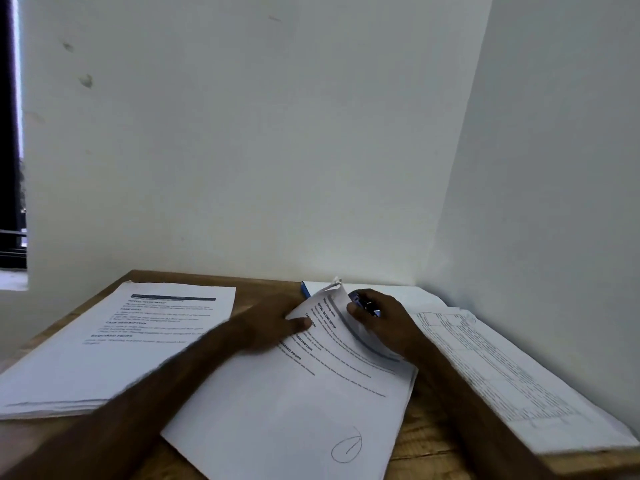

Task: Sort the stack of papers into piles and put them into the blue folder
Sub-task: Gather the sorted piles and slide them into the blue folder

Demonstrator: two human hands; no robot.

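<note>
A stack of printed papers [294,403] lies tilted in the middle of the wooden table [426,441]. My left hand [273,323] rests on its top sheet, thumb pressing near the far edge. My right hand [381,323] grips the curled-up far corners of the upper sheets [334,303], lifting them. A second pile [117,344] with a dark header lies at the left. A third pile of table-printed sheets [502,375] lies at the right along the wall. Only a thin strip of the blue folder [305,289] shows behind the middle stack.
White walls close the table in at the back and on the right. A dark window opening [10,168] is at the far left. The table's left edge runs diagonally past the left pile.
</note>
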